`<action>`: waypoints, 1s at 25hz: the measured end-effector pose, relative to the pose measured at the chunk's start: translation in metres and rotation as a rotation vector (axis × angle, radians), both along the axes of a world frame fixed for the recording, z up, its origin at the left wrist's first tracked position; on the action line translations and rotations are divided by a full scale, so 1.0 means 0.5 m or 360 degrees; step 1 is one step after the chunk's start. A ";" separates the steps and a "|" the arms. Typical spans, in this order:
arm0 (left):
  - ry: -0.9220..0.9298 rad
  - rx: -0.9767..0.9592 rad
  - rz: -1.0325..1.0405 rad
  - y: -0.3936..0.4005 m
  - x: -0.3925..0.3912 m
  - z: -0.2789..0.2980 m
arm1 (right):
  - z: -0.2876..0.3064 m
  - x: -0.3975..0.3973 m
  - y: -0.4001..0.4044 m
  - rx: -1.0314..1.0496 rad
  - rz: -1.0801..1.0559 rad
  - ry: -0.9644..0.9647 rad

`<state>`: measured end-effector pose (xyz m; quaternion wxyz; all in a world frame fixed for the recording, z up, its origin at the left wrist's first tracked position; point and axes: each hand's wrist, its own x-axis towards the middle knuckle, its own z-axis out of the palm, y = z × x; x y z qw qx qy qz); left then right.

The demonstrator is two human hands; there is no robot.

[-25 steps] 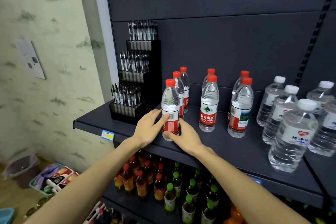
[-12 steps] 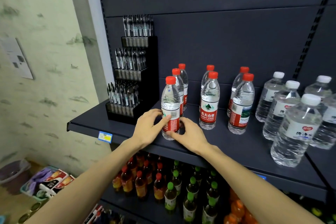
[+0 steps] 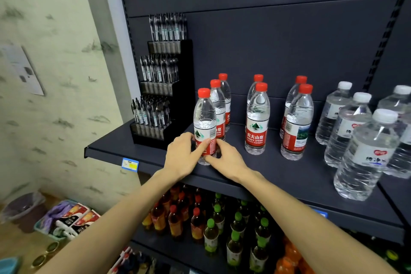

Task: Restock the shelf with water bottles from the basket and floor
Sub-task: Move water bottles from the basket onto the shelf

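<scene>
A red-capped water bottle [image 3: 204,125] stood upright near the front edge of the dark shelf [image 3: 278,176], first in a row of three; the left hand [image 3: 182,155] wrapped around its red label from the left, and the right hand [image 3: 226,159] pinched its base from the right; more red-capped bottles [image 3: 256,118] stood to the right, then white-capped bottles [image 3: 367,155]; a black pen rack [image 3: 161,93] sat just left; a basket [image 3: 66,222] lay on the floor below.

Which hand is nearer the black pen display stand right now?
Left. The left hand grips the front red-capped water bottle just right of the pen display stand; the right hand holds the bottle's far side, farther from the stand.
</scene>
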<state>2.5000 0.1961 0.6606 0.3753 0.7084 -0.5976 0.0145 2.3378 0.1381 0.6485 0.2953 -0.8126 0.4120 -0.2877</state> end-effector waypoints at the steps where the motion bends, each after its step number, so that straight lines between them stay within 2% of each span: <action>1: -0.0030 0.0001 0.0013 0.002 -0.001 -0.002 | -0.003 -0.001 0.001 -0.0003 0.0004 0.0001; 6: 0.0030 0.0067 0.0059 0.008 -0.006 -0.003 | -0.006 0.002 0.002 0.0005 0.0019 -0.0015; 16: -0.0045 0.0142 0.0045 0.049 0.014 -0.028 | -0.022 -0.003 0.015 0.0065 0.0015 -0.0073; 21: 0.0137 0.0075 0.0172 0.077 -0.003 -0.044 | -0.025 -0.014 0.012 0.0197 -0.0121 -0.0258; 25: 0.0191 -0.0020 0.0368 0.112 -0.049 -0.072 | -0.020 -0.031 0.055 0.0317 -0.0274 -0.0583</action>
